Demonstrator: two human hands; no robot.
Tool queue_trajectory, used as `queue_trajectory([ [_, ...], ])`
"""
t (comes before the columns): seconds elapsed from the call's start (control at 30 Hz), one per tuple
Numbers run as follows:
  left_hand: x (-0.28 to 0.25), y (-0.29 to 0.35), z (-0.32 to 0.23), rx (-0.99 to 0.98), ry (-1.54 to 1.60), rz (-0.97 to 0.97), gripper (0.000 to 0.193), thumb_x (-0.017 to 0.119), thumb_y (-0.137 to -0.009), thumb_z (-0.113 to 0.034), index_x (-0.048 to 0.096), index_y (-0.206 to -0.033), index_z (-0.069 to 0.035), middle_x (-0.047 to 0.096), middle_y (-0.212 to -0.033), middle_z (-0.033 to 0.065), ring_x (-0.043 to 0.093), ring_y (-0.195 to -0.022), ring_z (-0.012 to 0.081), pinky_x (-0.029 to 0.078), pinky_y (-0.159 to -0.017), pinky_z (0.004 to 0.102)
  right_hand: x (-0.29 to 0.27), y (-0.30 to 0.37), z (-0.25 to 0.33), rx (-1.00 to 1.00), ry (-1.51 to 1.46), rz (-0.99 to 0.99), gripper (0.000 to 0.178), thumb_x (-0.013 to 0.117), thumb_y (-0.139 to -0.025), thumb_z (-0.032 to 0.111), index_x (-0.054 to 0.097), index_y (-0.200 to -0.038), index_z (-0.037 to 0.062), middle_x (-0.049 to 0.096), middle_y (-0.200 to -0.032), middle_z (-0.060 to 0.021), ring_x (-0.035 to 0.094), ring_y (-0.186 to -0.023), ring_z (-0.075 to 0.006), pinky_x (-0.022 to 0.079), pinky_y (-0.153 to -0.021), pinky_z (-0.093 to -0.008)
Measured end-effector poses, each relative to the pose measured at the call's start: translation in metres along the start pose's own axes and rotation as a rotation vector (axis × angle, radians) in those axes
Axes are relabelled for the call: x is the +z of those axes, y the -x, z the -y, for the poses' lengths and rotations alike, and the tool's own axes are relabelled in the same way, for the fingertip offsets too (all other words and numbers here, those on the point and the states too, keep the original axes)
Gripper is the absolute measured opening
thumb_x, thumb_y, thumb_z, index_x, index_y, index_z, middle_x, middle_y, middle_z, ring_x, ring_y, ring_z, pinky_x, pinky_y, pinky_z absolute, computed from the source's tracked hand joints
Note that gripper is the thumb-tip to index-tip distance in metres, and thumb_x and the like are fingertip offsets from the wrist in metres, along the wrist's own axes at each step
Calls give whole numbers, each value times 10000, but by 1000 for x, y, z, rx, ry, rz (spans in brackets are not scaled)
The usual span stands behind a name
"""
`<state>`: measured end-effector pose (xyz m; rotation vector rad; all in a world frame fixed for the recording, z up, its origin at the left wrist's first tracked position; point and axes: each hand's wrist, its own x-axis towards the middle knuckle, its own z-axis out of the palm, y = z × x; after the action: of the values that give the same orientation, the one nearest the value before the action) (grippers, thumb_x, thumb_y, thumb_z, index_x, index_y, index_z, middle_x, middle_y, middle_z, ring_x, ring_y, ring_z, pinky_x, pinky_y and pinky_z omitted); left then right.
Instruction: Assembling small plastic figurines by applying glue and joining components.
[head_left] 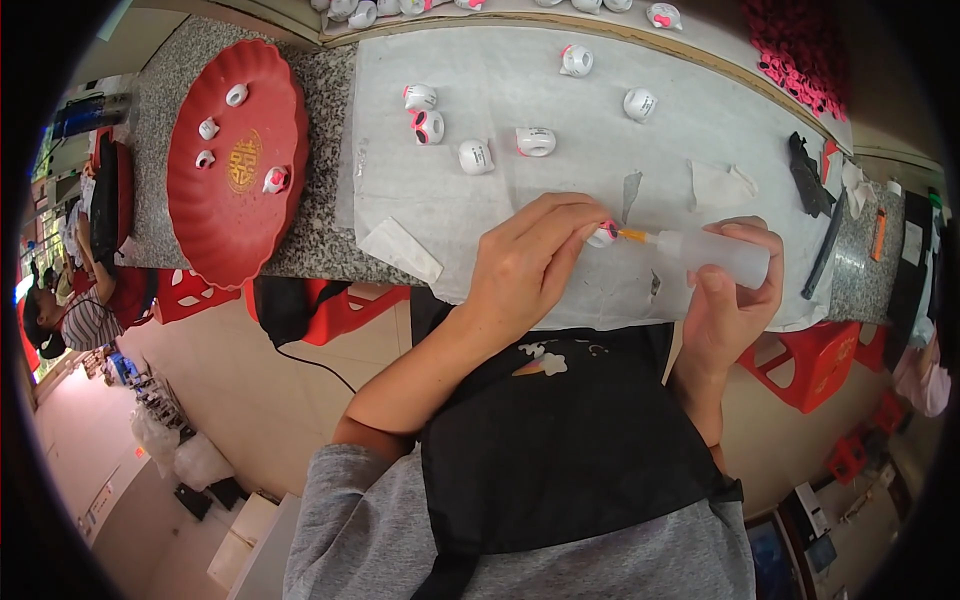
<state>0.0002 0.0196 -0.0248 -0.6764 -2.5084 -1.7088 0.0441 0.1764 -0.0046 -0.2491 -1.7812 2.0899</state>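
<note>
My left hand (535, 255) pinches a small white figurine head (601, 236) with pink and dark markings between thumb and fingers, above the paper-covered table. My right hand (738, 300) is wrapped round a translucent white squeeze bottle (722, 259), held almost level. Its thin orange nozzle (632, 235) points left, and the tip is at the figurine head; whether it touches cannot be made out. Farther off on the white paper (450, 210) lie several similar figurine heads, among them one with a pink-edged opening (427, 127) and a plain white one (476, 156).
A red scalloped tray (190, 215) at the left holds several small white pieces. Folded paper (400, 250) lies near the table's front edge. Black scraps (808, 175) and a dark tool (824, 258) lie at the right. Beyond the far ledge are many pink pieces (800, 80). Another person (85, 325) sits far left.
</note>
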Motion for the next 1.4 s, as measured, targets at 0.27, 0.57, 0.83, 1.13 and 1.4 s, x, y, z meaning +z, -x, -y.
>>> queue_trajectory([
  [0.27,-1,-1,-4,-51,-4,17,134,510,-716,38,578,-819,-14,577,-790,90,552,-667,152,419,-524,213,1,-1,0,-11,40,28,315,661,-594,28,472,-844,-1,486,-806,-90,486,-732,-141,398,-654,-232],
  [0.57,-4,-4,-2,-68,104,63,93,517,-713,16,554,-796,-3,554,-768,97,548,-644,214,435,-541,262,0,-4,3,-55,94,78,313,672,-586,36,478,-829,-2,491,-782,-86,482,-710,-134,393,-633,-221],
  [0.83,-4,-4,-1,-73,96,80,115,509,-730,20,577,-819,-6,569,-794,90,541,-679,152,412,-556,214,-3,-5,8,-67,165,77,299,648,-588,81,468,-812,-1,469,-769,-88,459,-674,-133,380,-577,-228],
  [1.13,-7,-4,-8,-81,175,49,103,511,-727,18,569,-809,-3,564,-781,91,540,-688,169,418,-582,231,-13,-5,9,214,-13,59,310,577,-647,11,399,-901,23,426,-847,-49,481,-709,-171,422,-525,-260],
  [1.4,-9,-3,-23,-84,206,5,104,502,-746,-9,564,-827,10,563,-829,100,529,-776,169,409,-661,236,24,6,-2,251,-17,166,321,596,-629,-52,424,-887,30,462,-835,-53,464,-620,-85,417,-484,-202],
])
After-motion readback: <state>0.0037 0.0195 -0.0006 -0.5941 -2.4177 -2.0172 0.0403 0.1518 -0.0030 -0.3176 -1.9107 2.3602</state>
